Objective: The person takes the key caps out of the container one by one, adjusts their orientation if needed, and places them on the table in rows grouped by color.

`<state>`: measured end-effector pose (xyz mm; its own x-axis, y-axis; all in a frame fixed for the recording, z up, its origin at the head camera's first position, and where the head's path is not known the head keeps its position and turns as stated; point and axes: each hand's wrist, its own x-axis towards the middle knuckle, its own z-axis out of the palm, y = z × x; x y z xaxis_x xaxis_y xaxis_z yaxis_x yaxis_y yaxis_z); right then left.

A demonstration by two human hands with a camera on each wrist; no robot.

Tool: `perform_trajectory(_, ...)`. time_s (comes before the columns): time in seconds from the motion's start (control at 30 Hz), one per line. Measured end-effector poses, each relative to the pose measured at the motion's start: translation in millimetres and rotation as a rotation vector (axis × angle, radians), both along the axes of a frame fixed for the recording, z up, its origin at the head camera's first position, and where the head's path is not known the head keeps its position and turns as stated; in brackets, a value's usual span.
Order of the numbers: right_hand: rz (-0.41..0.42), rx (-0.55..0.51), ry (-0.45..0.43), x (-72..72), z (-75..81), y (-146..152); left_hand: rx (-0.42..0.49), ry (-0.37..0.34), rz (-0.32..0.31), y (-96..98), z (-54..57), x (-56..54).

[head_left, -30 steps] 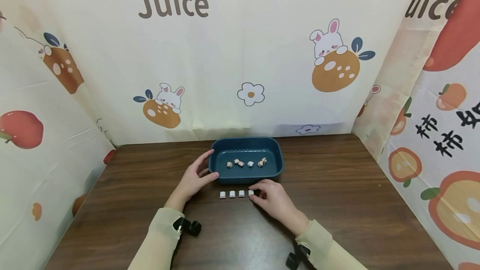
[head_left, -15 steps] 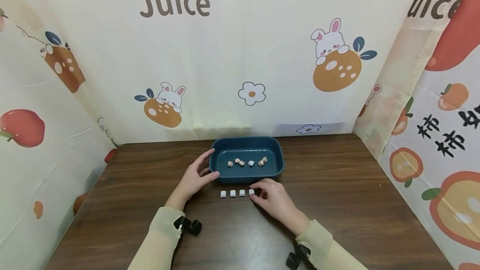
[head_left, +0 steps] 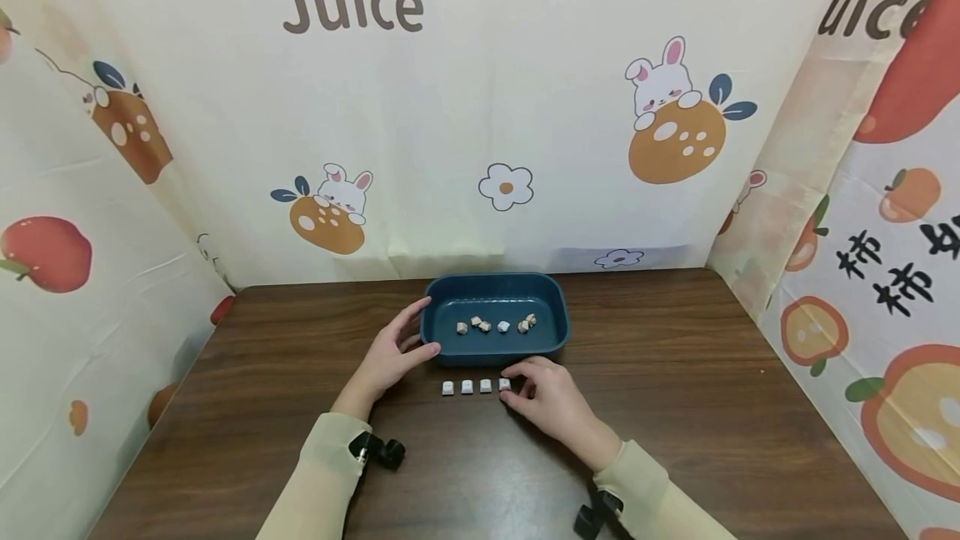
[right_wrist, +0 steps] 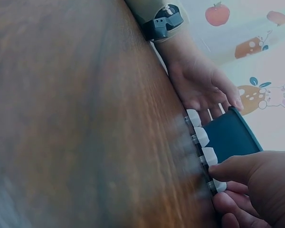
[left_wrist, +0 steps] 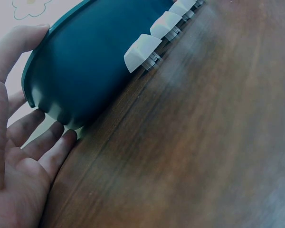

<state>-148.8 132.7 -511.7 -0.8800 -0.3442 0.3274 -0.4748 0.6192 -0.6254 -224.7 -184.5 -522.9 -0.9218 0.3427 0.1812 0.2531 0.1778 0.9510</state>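
Head view: I had both hands at work on the brown table (head_left: 675, 373). The left hand (head_left: 386, 363) was cupped loosely round the near left corner of the blue tray (head_left: 497, 359), its thumb spread well away from its fingers, so the tray lay to that hand's right. The right hand (head_left: 551, 400) was just in front of the tray, thumb and index finger clamped on the end keycap (head_left: 505, 385). I couldn't tell whether that keycap was touching the wood. Three more white keycaps (head_left: 467, 387) ran in line from the right fingertips toward the left thumb, with small gaps between them. My left wrist view showed translucent bases (left_wrist: 152, 60) under the caps, ahead of the left hand and beside the tray wall. Beyond the right hand's fingertips, inside the tray, I counted five tan pieces (head_left: 485, 327) and one pale piece (head_left: 503, 327); their faces were too small for me to read. Behind each hand I saw a light sleeve (head_left: 322, 448) with a black wrist mount (head_left: 378, 450), and past both hands a printed cloth (head_left: 570, 107) rose behind the table
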Motion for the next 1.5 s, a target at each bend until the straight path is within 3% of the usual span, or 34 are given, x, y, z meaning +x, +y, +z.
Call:
perform_trajectory(0.27, -0.054, 0.032, 0.0, 0.5, 11.7, 3.9, -0.01, -0.01, 0.006, 1.3, 0.6, -0.3)
perform_trajectory(0.6, -0.08, 0.1, -0.063, 4.1, 33.0, 4.3, -0.009, -0.013, 0.005, 0.8, 2.5, 0.6)
perform_trajectory(0.9, -0.084, 0.046, -0.047, -1.4, 53.2, 11.5, 0.008, -0.011, -0.009, 1.0, 4.4, 1.3)
perform_trajectory(1.23, -0.082, -0.005, -0.063, -28.0, 68.9, 12.0, 0.009, -0.004, -0.009, 1.7, 2.0, 1.2)
perform_trajectory(1.5, 0.03, 0.02, -0.124, -66.7, 73.2, 8.6, 0.0, -0.01, -0.001, 1.7, 0.3, -0.7)
